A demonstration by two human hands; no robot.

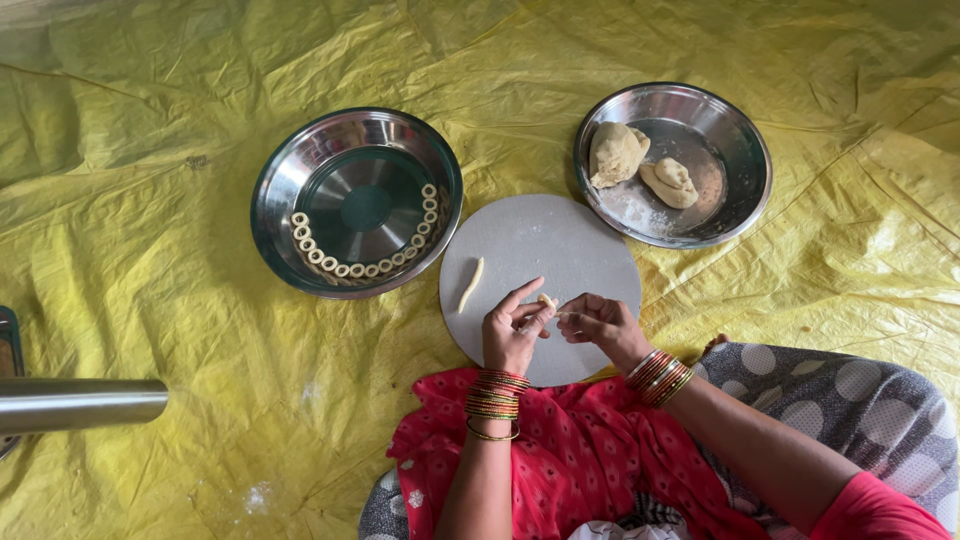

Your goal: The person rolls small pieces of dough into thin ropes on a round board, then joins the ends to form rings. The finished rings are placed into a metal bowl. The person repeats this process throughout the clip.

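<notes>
A: What are the hands doing?
B: The left hand and right hand meet, both pinching a small dough piece between them.
A: And past them?
B: Under them a round board; a dough strip lies just beyond the left hand. Farther left, a steel bowl of dough rings; farther right, a plate with dough lumps.

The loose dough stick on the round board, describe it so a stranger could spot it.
Find the round grey board on the yellow sheet, between two steel bowls. Near its left edge lies the dough stick, pale, thin, slightly curved, untouched, unlike the piece pinched between the hands.
</notes>
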